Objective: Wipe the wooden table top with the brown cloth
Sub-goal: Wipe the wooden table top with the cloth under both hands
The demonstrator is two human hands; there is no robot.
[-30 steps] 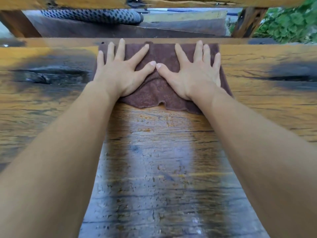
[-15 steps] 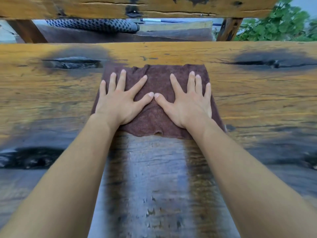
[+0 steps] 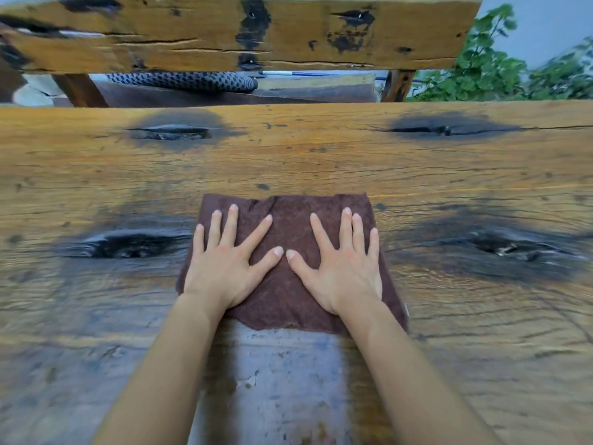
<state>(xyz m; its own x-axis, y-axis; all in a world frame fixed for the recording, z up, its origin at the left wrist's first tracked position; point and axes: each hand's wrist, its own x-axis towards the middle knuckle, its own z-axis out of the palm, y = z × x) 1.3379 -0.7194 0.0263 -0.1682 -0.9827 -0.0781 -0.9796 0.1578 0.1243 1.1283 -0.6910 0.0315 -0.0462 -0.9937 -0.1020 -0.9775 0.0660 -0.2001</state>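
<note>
The brown cloth (image 3: 288,226) lay flat at the centre of the frame on the wooden table top (image 3: 321,155), between two dark knots in the grain, one at mid left (image 3: 128,244) and one at mid right (image 3: 500,247). Both hands rested palm-down on it, the left hand (image 3: 231,271) on its left half and the right hand (image 3: 343,274) on its right half, with the thumb tips nearly meeting over the middle. The fingers (image 3: 229,226) were straight and spread, curled round nothing and pinching nothing; they pressed the fabric to the wood rather than gripping it. That spread most likely served to load the cloth evenly, so it would slide as one sheet without bunching. A bare strip of cloth reached past the fingertips towards the top of the frame. Its ragged near edge showed just below the wrists, and its side edges ran just outside each little finger. Below the cloth, the wood between the forearms looked greyer and glossy, possibly damp. On that evidence the wiping seemed under way, with the golden stretches to either side not yet done.
</note>
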